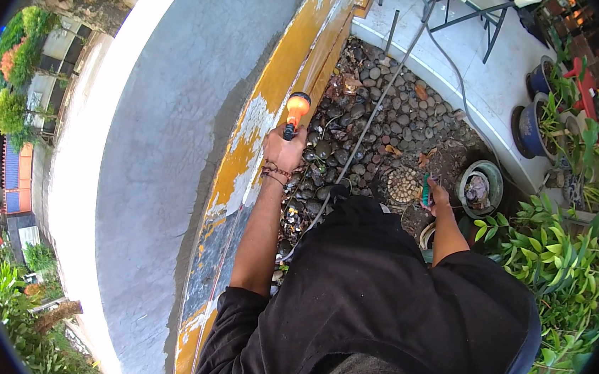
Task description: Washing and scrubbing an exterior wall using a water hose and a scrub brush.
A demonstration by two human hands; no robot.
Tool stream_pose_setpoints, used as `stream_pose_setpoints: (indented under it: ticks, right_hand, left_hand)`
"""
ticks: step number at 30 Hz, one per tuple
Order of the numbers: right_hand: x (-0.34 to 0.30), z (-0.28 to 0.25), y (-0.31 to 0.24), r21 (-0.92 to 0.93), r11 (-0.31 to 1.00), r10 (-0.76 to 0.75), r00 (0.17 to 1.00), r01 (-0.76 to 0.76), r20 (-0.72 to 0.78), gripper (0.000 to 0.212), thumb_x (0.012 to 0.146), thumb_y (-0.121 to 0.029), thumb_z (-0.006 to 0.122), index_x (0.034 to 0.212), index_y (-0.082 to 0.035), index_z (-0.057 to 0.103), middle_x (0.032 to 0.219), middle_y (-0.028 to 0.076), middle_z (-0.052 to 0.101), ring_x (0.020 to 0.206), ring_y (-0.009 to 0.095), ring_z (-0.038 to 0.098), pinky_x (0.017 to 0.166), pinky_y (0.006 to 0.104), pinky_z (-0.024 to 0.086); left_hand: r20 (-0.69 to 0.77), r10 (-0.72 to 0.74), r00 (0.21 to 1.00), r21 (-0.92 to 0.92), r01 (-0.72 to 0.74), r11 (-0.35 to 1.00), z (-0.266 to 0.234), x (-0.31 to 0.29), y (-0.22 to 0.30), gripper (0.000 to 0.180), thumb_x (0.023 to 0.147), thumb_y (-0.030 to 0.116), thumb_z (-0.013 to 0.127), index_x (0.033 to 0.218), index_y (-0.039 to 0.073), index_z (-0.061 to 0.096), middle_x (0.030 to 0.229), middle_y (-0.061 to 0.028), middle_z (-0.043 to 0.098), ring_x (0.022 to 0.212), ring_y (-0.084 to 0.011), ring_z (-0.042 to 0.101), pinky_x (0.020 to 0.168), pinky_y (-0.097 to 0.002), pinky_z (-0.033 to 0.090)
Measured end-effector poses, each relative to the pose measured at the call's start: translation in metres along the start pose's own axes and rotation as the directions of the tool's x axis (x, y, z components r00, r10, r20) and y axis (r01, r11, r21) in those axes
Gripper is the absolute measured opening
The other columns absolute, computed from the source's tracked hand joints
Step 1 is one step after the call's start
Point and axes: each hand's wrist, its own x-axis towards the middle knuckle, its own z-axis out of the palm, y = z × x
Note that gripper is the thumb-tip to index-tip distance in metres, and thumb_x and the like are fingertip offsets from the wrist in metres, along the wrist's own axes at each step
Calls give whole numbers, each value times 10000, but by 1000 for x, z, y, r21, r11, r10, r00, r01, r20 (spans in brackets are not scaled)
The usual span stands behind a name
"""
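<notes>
My left hand (285,150), with bead bracelets at the wrist, is closed round the dark handle of an orange hose spray nozzle (298,106). A thin spray leaves its black head along the peeling yellow base (253,122) of the wall. My right hand (441,199) is closed on a small green object (427,189), whose kind I cannot make out. It is held above the ground between a round pebble-topped slab (404,185) and a round pot (499,184) holding litter.
A grey hose (366,130) crosses the wet pebbles (385,98). The curved grey wall (171,104) rises at my left. To the right are a white tiled ledge (459,73), blue plant pots (533,125) and leafy bushes (550,252). A folding chair (495,22) stands beyond.
</notes>
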Motion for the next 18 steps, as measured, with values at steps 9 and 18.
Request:
stream_pose_setpoints:
  ticks: [9, 18]
  right_hand:
    - [-2, 1, -2, -30, 1000, 1, 999, -3, -39, 516, 821, -402, 842, 1158, -79, 624, 887, 119, 691, 702, 288, 692, 614, 457, 589]
    - [5, 0, -6, -9, 1000, 2, 1000, -2, -23, 595, 830, -370, 839, 1247, -70, 540, 855, 128, 667, 632, 291, 665, 533, 451, 551]
  left_hand:
    - [-10, -70, 997, 127, 71, 989, 3, 0, -14, 409, 849, 393, 646, 914, -1, 735, 858, -270, 718, 852, -445, 708, 820, -514, 548]
    - [-40, -116, 992, 221, 122, 968, 6, -1, -35, 443, 806, 433, 660, 874, 3, 745, 864, -283, 717, 855, -449, 710, 803, -508, 556]
